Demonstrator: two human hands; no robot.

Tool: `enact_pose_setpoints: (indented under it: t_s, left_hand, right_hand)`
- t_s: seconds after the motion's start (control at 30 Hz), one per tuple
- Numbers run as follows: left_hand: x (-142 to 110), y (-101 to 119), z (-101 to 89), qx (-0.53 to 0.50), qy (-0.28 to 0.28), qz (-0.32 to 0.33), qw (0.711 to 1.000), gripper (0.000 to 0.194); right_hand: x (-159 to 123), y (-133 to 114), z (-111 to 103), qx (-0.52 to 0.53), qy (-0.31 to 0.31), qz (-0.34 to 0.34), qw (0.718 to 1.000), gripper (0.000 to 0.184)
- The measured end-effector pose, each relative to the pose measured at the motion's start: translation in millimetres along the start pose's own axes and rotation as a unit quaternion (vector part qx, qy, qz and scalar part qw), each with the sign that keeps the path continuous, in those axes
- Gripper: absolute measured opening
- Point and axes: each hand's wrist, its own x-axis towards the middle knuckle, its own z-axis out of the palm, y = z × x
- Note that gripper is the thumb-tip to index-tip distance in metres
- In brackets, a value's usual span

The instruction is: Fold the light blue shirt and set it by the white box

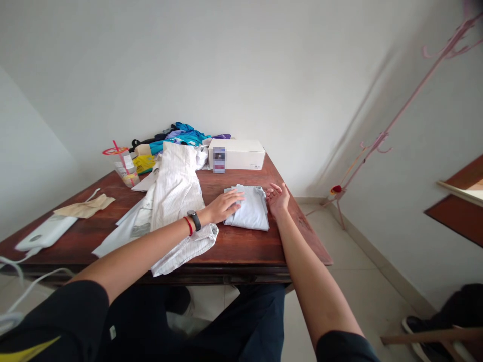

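One squarish folded cloth (249,210) lies creased. Our left hand (225,206) spreads on its nine-o'clock side; our right hand (278,201) curls, empty, at three.

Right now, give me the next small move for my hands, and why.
Probably smooth the folded cloth with the left hand: it lies over the cloth's left side, the top looks creased, and the right hand is open beside the opposite edge.

Gap between folded cloth (251,211) and white box (245,152), striped garment (175,176) (sprawling) blocking the left
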Motion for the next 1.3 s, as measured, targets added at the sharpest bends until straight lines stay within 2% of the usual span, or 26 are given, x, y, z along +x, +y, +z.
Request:
enact_pose_setpoints:
  t_s: [0.13,0.23,0.3,0.47,0.63,0.73,0.87,1.0,1.1,1.17,1.23,1.3]
  left_hand:
    - [12,18,6.0,-0.053,-0.081,0.020,0.995,0.062]
    - [12,16,21.2,-0.050,-0.101,0.002,0.994,0.060]
    - [10,11,35.1,-0.028,-0.083,-0.008,0.996,0.057]
    - [14,3,67.5,-0.011,0.018,-0.035,0.999,0.049]
    - [40,-2,89.2,-0.003,0.053,-0.091,0.994,0.047]
    - [60,-4,102.5,0.025,0.088,-0.134,0.987,0.048]
    - [88,-7,114.3,0.087,0.061,-0.201,0.974,0.056]
    - [110,-10,112.7,0.103,0.039,-0.242,0.964,0.064]
    - [111,-11,100.6,0.099,0.010,-0.235,0.967,0.075]
    - [102,-12,87.3,0.114,-0.066,-0.181,0.975,0.082]
    - [90,-16,70.8,0.139,-0.155,-0.095,0.974,0.083]
    - [77,-23,52.7,0.167,-0.196,-0.024,0.966,0.081]
  right_hand:
    - [2,4,-2,-0.003,-0.003,0.009,1.000,0.030]
    - [2,4,-4,-0.012,-0.005,0.007,1.000,0.028]
    - [2,4,-4,-0.017,-0.009,0.008,1.000,0.027]
    - [6,6,-6,-0.019,0.008,0.001,1.000,0.025]
    - [14,10,-14,-0.109,0.135,-0.132,0.976,0.030]
    - [16,11,-18,-0.147,0.176,-0.189,0.955,0.023]
    - [15,13,-21,-0.222,0.215,-0.243,0.919,0.010]
    - [17,15,-21,-0.292,0.225,-0.254,0.894,0.011]
    - [20,17,-20,-0.331,0.227,-0.250,0.881,0.020]
    - [22,19,-19,-0.349,0.226,-0.246,0.876,0.025]
    - [23,20,-18,-0.364,0.223,-0.241,0.872,0.028]
    - [23,21,-18,-0.376,0.222,-0.236,0.868,0.029]
